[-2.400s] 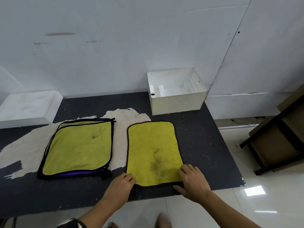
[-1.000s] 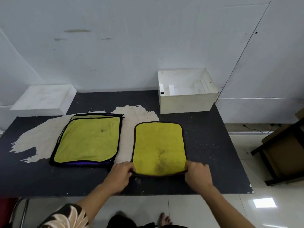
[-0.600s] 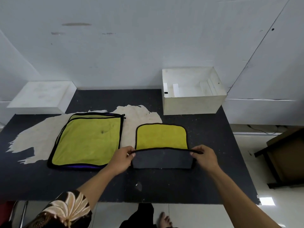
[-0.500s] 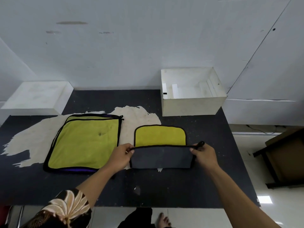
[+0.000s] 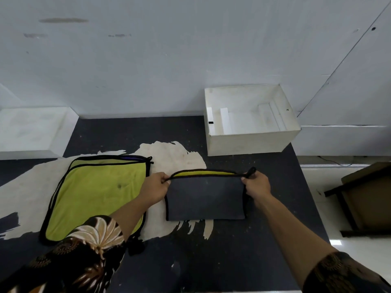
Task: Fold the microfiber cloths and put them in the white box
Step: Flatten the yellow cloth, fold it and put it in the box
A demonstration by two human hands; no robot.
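Hands hold the folded microfiber cloth [image 5: 205, 197] stretched between them on the black table [image 5: 264, 240]: left hand [image 5: 155, 190] pinches its far left corner, right hand [image 5: 257, 185] pinches its far right corner. Grey side up, a yellow strip shows along the far edge. White box [image 5: 249, 142] sits beyond; stacked yellow cloths [image 5: 95, 193] lie left.

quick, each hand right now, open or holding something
Left hand: closed, pinching the left corner of the half-folded cloth.
Right hand: closed, pinching the right corner of the same cloth.
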